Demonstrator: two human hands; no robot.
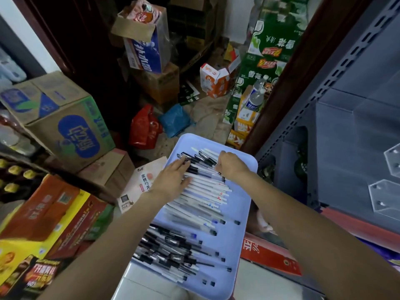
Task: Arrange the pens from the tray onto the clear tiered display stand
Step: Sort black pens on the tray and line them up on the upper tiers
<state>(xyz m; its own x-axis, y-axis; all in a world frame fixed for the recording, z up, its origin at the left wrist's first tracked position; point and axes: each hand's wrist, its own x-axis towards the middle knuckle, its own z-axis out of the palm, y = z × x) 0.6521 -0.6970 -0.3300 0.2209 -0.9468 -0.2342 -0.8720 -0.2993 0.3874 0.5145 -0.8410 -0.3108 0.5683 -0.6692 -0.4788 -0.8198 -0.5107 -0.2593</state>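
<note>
pens (201, 191) lie side by side in rows along the lavender tray (249, 204), filling most of it from far end to near end. light, stiff, smooth barrels; likely to roll and slip, best pinched mid-barrel, a few at once. left hand (173, 180) lies flat, fingers straight, pressing the row near the far left edge. right hand (232, 164) curls over black-capped pens at the far right, apparently gathering some. clear tiered display stand (387, 193) sits on the shelf, right of the tray.

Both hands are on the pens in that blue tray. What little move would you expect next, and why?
Probably the right hand lifts a few black-capped pens and carries them toward the clear stand at right. Its fingers are curled on those pens, while the left hand rests flat on the white pens in the tray.
</note>
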